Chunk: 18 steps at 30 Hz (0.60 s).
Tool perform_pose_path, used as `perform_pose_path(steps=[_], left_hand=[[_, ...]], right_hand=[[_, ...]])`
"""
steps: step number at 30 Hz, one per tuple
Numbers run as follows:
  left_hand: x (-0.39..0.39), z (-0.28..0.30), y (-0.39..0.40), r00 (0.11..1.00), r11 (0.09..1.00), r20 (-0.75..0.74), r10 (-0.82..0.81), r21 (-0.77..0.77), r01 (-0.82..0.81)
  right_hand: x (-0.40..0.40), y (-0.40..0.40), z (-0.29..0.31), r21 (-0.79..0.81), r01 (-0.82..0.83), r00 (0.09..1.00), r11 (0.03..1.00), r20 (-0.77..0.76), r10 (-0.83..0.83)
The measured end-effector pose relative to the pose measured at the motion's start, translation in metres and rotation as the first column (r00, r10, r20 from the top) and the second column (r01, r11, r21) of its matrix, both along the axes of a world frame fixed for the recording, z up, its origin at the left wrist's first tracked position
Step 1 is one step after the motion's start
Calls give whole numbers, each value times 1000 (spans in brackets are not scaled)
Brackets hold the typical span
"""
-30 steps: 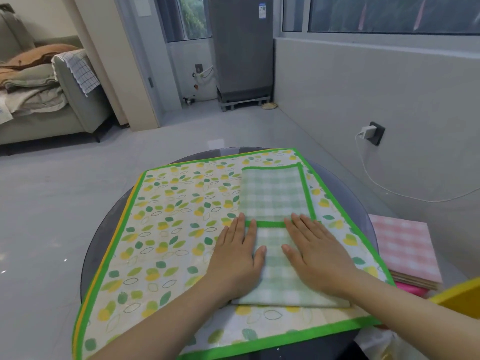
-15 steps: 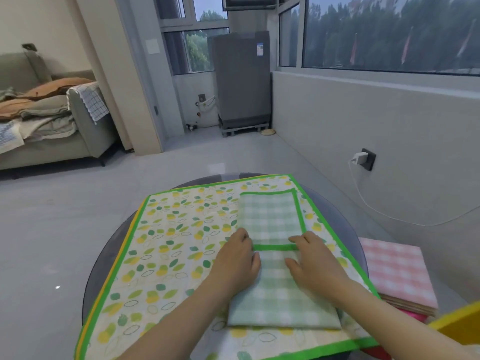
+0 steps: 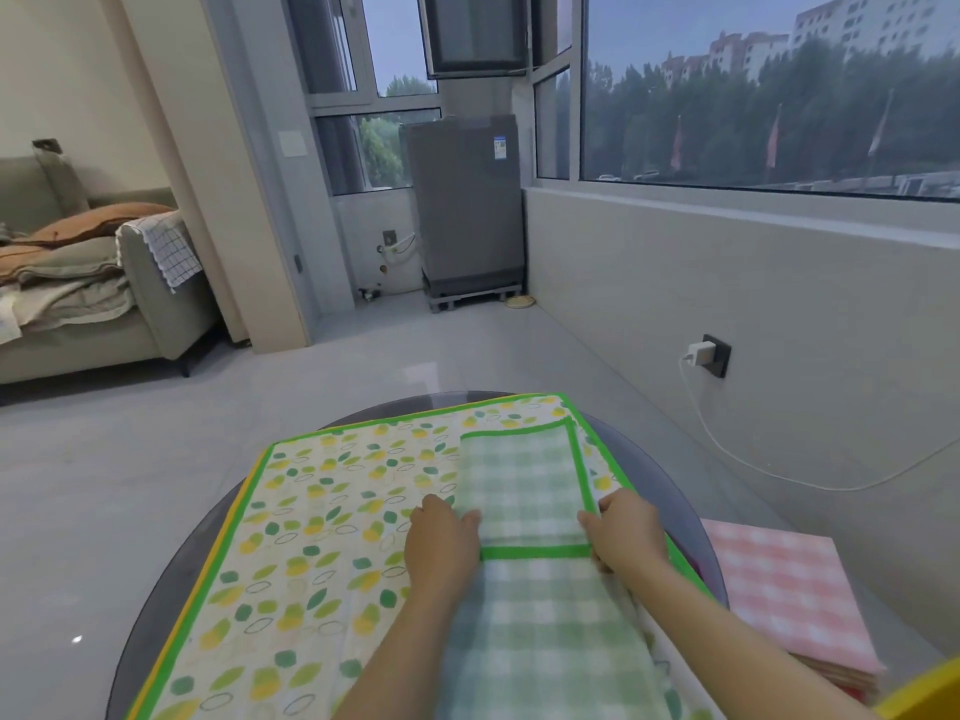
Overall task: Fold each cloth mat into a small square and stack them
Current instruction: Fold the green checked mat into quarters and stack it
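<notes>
Now my left hand and right hand, flat a second earlier, had curled onto the checked mat's side edges near the table's right rim. I judged its next fold was starting.

Near end of the green checked mat cut off by the bottom edge, along with both forearms. Fingertips of the left hand and of the right hand tucked out of sight at the mat's side edges; grip probably a pinch, not plain. Leaf-print mat covered on its right by the checked one, its near corners out of frame. Round glass table mostly hidden under the mats. Pink checked stack partly cut by a yellow object at the corner, too little shown to identify. Label on the grey appliance too small to read.
</notes>
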State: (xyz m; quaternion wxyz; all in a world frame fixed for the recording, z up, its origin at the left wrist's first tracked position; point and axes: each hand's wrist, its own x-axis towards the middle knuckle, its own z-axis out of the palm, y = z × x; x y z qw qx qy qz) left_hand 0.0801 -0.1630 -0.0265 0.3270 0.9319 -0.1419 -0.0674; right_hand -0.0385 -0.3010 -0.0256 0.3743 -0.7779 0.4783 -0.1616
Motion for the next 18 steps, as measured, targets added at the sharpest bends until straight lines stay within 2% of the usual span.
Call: perform_pose_path(steps=[5,9,13,18], left_hand=[[3,-1,-1,998,998,-50,41,-42,-43],[-1,-2,6,995,969,-90,39,-240,-60],[1,1,16,970,868,-242,-30,-487,-95],[-1,9,26,887,739,-452,-95,-629,-241]], right_hand=[[-2,-3,3,210,28,985,977,162,-63],[-9,-7,2,388,-4,928,922,345,-141],[-19,-10,7,492,-105,880,864,451,-150],[-28,-12,16,576,-191,855,795,496,-154]])
